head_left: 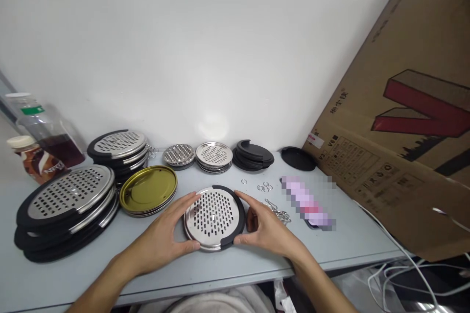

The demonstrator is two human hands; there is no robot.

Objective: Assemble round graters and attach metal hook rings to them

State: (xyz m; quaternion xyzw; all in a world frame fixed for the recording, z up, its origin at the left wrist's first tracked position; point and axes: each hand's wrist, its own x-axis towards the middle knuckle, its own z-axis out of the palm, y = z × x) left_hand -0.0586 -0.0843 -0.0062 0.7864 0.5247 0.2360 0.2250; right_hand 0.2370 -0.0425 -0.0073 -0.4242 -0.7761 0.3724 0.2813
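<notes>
A round metal grater (215,215) with a black curved rim along its right side lies flat near the table's front edge. My left hand (167,237) grips its left edge between thumb and fingers. On the right, my right hand (270,230) pinches the black rim the same way. Just beyond my right hand are some metal clips (282,215), partly covered by it, and several small metal rings (264,187). To the left of the grater sits a stack of gold-coloured round lids (150,188).
Stacks of finished-looking graters (73,193) stand at left beside two bottles (40,159). Along the wall are small grater discs (178,154), perforated discs (214,154), black rims (253,151) and a black round tray (298,158). A blurred phone (306,203) and cardboard box (396,122) are right.
</notes>
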